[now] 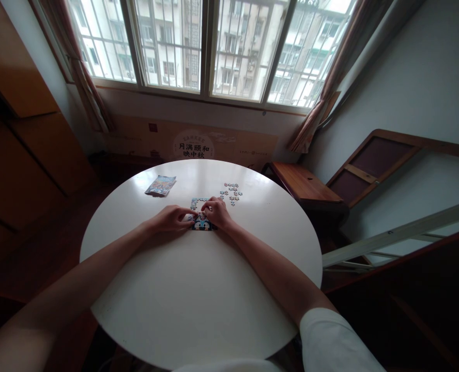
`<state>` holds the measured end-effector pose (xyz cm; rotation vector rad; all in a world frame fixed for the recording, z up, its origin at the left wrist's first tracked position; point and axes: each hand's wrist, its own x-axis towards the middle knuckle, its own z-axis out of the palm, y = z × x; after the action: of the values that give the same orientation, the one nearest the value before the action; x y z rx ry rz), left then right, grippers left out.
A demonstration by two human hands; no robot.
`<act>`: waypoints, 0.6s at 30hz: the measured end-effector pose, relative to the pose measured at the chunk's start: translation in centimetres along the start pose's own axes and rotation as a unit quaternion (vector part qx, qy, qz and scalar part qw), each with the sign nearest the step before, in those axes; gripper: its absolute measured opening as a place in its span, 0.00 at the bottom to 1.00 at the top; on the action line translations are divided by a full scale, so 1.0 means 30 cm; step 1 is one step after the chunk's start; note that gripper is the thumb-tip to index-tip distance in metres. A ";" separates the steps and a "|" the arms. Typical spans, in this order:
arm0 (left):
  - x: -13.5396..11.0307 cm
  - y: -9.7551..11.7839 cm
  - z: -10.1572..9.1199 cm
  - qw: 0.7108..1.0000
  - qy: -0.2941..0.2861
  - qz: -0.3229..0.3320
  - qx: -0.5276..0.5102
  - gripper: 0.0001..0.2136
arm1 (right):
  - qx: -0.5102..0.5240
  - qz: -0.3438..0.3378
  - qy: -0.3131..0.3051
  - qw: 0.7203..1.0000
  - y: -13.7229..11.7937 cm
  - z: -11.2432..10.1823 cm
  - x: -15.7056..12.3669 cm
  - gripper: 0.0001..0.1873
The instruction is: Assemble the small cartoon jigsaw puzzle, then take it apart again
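Note:
A small, partly assembled jigsaw puzzle (199,205) lies near the middle of a round white table (198,289). My left hand (170,219) rests on the table at the puzzle's left edge, fingers curled and pressed against it. My right hand (216,212) lies over the puzzle's right side, fingers bent and pinched on the pieces; what is under the fingertips is too small to name. Several loose puzzle pieces (231,193) are scattered just beyond my right hand.
A colourful flat packet (160,185) lies at the table's far left. A wooden chair or bench (301,185) stands to the right of the table. A barred window (210,46) with curtains is behind, wooden cabinets (24,144) on the left.

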<state>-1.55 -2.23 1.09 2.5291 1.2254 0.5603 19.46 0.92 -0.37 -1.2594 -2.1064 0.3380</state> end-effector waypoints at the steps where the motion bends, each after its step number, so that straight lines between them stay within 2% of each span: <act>1: 0.000 0.000 0.001 1.000 0.002 -0.001 -0.001 0.20 | 0.000 0.001 0.000 1.000 0.001 0.001 0.000 0.11; 18: -0.001 -0.012 0.008 1.000 -0.002 -0.003 -0.003 0.21 | 0.006 -0.005 0.002 1.000 0.007 0.007 -0.001 0.10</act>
<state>-1.71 -2.05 0.72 2.5197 1.2281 0.5575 19.47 1.03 -0.64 -1.2415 -2.1042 0.3440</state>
